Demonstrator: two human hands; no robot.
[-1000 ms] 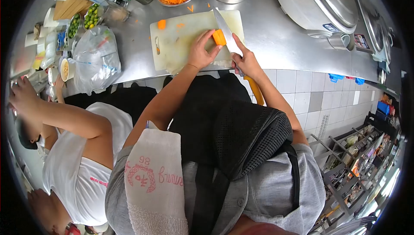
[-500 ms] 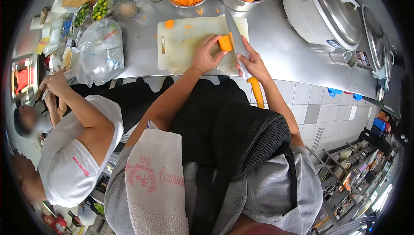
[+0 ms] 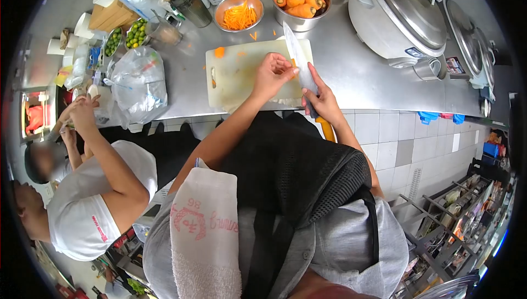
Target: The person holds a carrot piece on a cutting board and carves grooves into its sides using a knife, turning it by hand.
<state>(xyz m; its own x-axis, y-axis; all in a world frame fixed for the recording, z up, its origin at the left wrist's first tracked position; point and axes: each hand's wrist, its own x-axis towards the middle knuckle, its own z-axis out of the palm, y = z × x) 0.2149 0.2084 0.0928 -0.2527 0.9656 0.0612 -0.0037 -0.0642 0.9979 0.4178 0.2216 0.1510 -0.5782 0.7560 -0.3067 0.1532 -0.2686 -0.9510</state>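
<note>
My right hand is wrapped round a large knife with a yellow-ended handle, its blade pointing away over the right part of the white cutting board. Just left of the blade, my left hand has its fingers curled at a carrot piece, of which only a thin orange part shows. A carrot end lies at the board's upper left. Beyond the board stand a steel bowl of carrot strips and a steel bowl of whole carrots.
A large lidded cooker stands at the right. To the left are a clear plastic bag, bowls of green limes and a dark pitcher. Co-workers in white stand at the left, beside the counter.
The view has shifted, showing more of the counter's far side. My left fingers now cover most of the carrot piece, which showed as a block before. The co-worker's arms have lowered since the earliest frame.
</note>
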